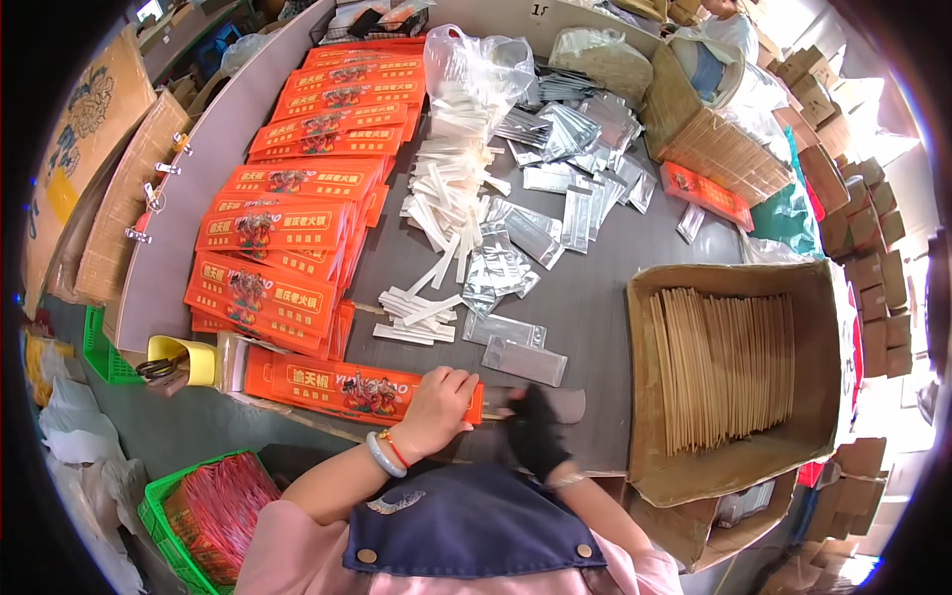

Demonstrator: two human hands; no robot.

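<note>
At the table's front edge lies a long red printed paper sleeve (337, 385) on top of another red one. My left hand (436, 409), with a bangle at the wrist, has its fingers closed over the sleeve's right end. Just right of that end is my right hand (535, 431) in a black fingerless glove. It is smeared by motion, so its fingers and anything in them cannot be made out. A flat grey-brown strip (565, 405) lies on the table beside it. Beyond are clear-wrapped flat packets (526, 361) and a small pile of white paper-wrapped strips (416, 315).
Stacks of red sleeves (263, 288) line the left side. More white strips (446, 164) spill from a clear plastic bag (476, 64); silvery packets (575, 129) lie farther back. A cardboard box of chopsticks (645, 327) stands right. A yellow holder (203, 362) with scissors sits left; a green crate (154, 506) is below.
</note>
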